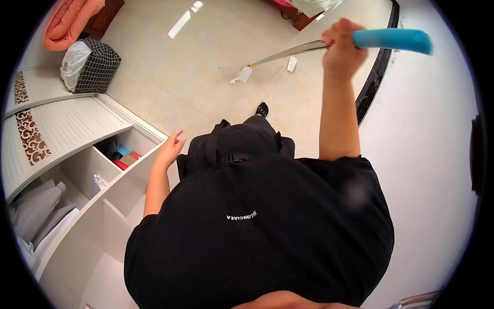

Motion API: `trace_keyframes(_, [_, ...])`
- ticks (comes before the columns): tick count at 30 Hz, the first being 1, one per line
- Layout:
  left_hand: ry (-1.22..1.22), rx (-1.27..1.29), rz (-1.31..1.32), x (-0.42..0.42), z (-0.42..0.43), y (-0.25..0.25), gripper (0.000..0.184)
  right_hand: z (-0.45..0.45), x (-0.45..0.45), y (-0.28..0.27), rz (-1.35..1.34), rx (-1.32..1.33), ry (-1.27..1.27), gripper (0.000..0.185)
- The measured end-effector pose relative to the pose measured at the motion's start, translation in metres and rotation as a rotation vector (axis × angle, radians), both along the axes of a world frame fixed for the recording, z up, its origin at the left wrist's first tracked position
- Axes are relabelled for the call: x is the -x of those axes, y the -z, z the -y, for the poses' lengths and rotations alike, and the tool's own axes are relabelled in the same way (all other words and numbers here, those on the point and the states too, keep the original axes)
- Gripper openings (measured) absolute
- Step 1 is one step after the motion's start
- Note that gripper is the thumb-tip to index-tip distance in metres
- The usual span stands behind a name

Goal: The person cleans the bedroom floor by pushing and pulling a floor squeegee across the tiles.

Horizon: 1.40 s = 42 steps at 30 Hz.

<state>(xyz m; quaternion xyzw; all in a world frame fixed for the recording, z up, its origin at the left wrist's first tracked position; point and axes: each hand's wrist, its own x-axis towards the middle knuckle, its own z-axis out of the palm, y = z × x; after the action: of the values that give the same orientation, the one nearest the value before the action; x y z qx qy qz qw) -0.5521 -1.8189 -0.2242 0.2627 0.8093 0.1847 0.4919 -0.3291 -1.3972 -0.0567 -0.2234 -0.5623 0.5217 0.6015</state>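
Note:
My right hand (345, 44) is closed around a long pole (293, 51) with a thick blue grip (393, 40), held out in front on the right. The pole slants down to the floor, and its far end has a small yellow and blue part (251, 64). A crumpled white scrap (242, 75) lies at that tip; whether the two touch I cannot tell. Another white scrap (292, 64) lies to the right of it. My left hand (170, 149) holds nothing, fingers apart, beside the black bag (206, 149) at my front and near the white cabinet.
On the left runs a white cabinet (135, 180) with compartments holding folded grey cloth (38, 206) and small items. A black checked bag (100, 64) stands beyond it, near a pink quilt (72, 20). A white wall (422, 154) with dark skirting (374, 85) is on the right.

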Motion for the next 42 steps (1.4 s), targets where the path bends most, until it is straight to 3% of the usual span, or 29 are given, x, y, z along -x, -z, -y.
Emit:
trace_keyframes(2, [-0.026, -0.041, 0.006, 0.001, 0.0, 0.009, 0.047, -0.005, 0.012, 0.057, 0.102, 0.086, 0.062, 0.025])
trace_keyframes(4, [-0.062, -0.105, 0.0, 0.006, -0.013, 0.013, 0.046, -0.012, 0.014, 0.044, 0.113, 0.071, 0.077, 0.024])
trace_keyframes(7, [0.023, -0.184, 0.02, 0.004, -0.024, 0.005, 0.046, -0.029, 0.003, 0.012, -0.141, 0.102, 0.197, 0.025])
trace_keyframes(10, [0.068, -0.136, 0.022, 0.006, -0.039, -0.01, 0.046, -0.011, -0.022, -0.036, -0.169, -0.012, 0.093, 0.021])
trace_keyframes(11, [0.057, -0.169, 0.023, 0.008, -0.04, -0.003, 0.047, -0.014, -0.028, -0.021, -0.225, -0.046, 0.037, 0.023])
trace_keyframes(12, [0.046, -0.204, 0.022, 0.008, -0.041, 0.002, 0.047, -0.02, -0.022, 0.013, -0.134, 0.002, 0.237, 0.021])
trace_keyframes(14, [0.099, -0.172, 0.035, 0.007, -0.042, 0.01, 0.047, -0.025, -0.023, 0.083, -0.154, 0.171, 0.255, 0.02])
trace_keyframes(19, [0.17, -0.08, 0.111, 0.005, -0.062, -0.016, 0.046, -0.037, -0.044, 0.027, -0.307, 0.167, 0.413, 0.021])
trace_keyframes(22, [0.122, -0.049, 0.068, 0.008, -0.063, -0.022, 0.045, -0.014, -0.064, -0.006, -0.373, 0.062, 0.265, 0.02])
trace_keyframes(24, [0.124, -0.081, 0.089, 0.011, -0.058, -0.01, 0.046, -0.01, -0.059, 0.053, -0.168, 0.108, 0.339, 0.019])
trace_keyframes(26, [0.13, -0.123, 0.113, 0.011, -0.058, 0.0, 0.046, 0.013, -0.043, 0.112, -0.114, 0.215, 0.207, 0.016])
trace_keyframes(29, [0.063, -0.197, 0.099, 0.002, -0.071, -0.007, 0.05, 0.028, -0.043, 0.103, 0.03, 0.273, 0.228, 0.014])
trace_keyframes(30, [0.073, -0.368, 0.062, -0.007, -0.087, -0.035, 0.056, 0.039, -0.04, 0.102, 0.031, 0.281, 0.233, 0.014])
trace_keyframes(32, [0.178, -0.708, 0.014, -0.024, -0.119, -0.092, 0.069, 0.063, -0.028, 0.103, 0.256, -0.051, -0.044, 0.011])
trace_keyframes(34, [0.407, -1.022, 0.015, -0.041, -0.144, -0.14, 0.085, 0.098, -0.019, 0.105, 0.363, 0.057, -0.381, 0.015])
trace_keyframes(35, [0.546, -1.169, 0.022, -0.051, -0.157, -0.157, 0.094, 0.116, -0.011, 0.09, 0.506, 0.233, -0.528, 0.016])
trace_keyframes(36, [0.657, -1.283, 0.004, -0.063, -0.17, -0.17, 0.089, 0.128, 0.0, 0.078, 0.643, 0.412, -0.676, 0.017])
trace_keyframes(38, [0.92, -1.259, 0.004, -0.085, -0.195, -0.195, 0.059, 0.145, 0.016, 0.128, 0.631, -0.053, -0.704, 0.019])
trace_keyframes(40, [1.136, -1.21, 0.266, -0.087, -0.198, -0.168, 0.029, 0.152, 0.019, 0.144, 0.615, 0.004, -0.696, 0.022])
trace_keyframes(41, [0.943, -1.412, 0.222, -0.092, -0.198, -0.161, 0.028, 0.152, 0.022, 0.148, 0.601, 0.054, -0.684, 0.024])
trace_keyframes(42, [0.95, -1.406, 0.225, -0.09, -0.199, -0.169, 0.028, 0.153, 0.025, 0.139, 0.595, 0.059, -0.679, 0.024])
